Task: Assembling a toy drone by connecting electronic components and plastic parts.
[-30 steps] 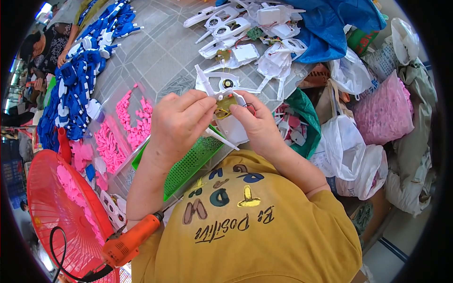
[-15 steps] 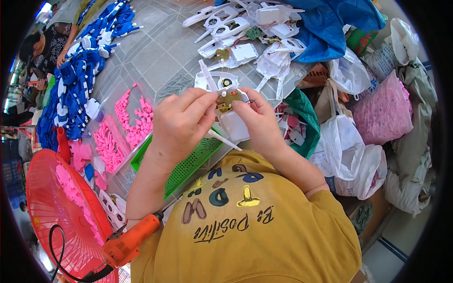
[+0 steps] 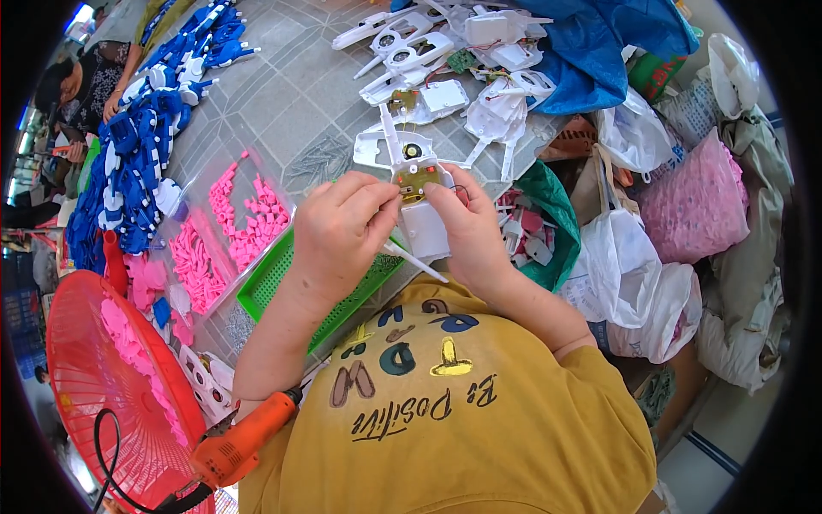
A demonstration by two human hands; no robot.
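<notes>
A white plastic toy housing [image 3: 425,230] is held in front of me, with a brownish-green circuit board [image 3: 416,179] and a round speaker-like part [image 3: 412,150] in it. Thin wires loop at the board's edges. My right hand [image 3: 475,227] grips the housing from the right, its thumb pressed on the board's right side. At the board's left edge, my left hand [image 3: 338,230] is closed in a pinch; whatever lies between its fingertips is hidden. Under my left wrist stands a green perforated basket [image 3: 265,289] with small metal pieces.
More white housings [image 3: 419,51] are heaped at the far side. Pink parts [image 3: 248,218] lie in a clear tray, beside a pile of blue-and-white parts [image 3: 141,154]. An orange power screwdriver [image 3: 248,437] lies near my left elbow. Bags [image 3: 625,265] crowd the right; another person [image 3: 98,81] sits far left.
Both hands and the housing have shifted slightly. My left fingertips have come down from the board's upper left corner to its lower left edge, showing more of the board.
</notes>
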